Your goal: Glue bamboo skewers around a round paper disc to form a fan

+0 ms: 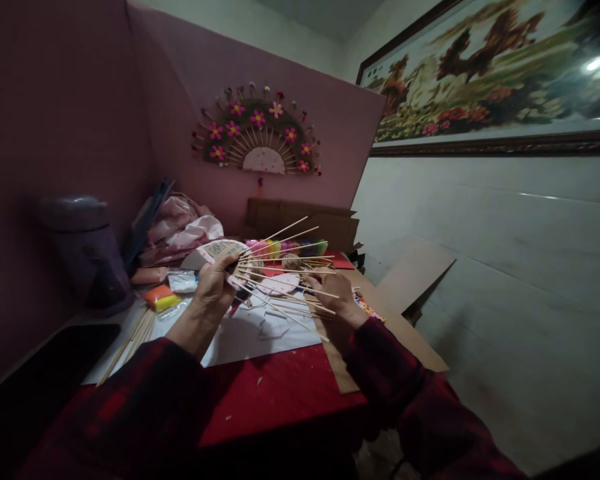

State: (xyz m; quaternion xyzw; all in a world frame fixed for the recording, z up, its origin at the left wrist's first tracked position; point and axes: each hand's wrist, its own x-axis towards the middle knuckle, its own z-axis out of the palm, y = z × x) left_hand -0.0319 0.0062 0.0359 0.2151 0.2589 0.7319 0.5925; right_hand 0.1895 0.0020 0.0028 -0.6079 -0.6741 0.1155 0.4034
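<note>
In my left hand (pixel 214 288) is a half-made hand fan (pixel 234 248), gripped at its pale half-round base with the thumb on top. Several thin wooden sticks (pixel 300 271) spread out from that base to the right. Behind the stick ends, my right hand (pixel 339 295) is closed with its fingers curled; the sticks partly cover it, and what it pinches, if anything, is hidden. Below the sticks a pink-dotted rounded piece (pixel 279 285) lies on the table, beside more loose sticks (pixel 293 307).
White paper (pixel 280 340) and a cardboard sheet (pixel 410 333) cover part of the red tablecloth (pixel 265 407). Orange and yellow clay packets (pixel 161 297), bundled sticks (pixel 130 343) and a purple flask (pixel 85 260) stand left. A finished flowered fan (pixel 257 133) hangs on the pink board behind.
</note>
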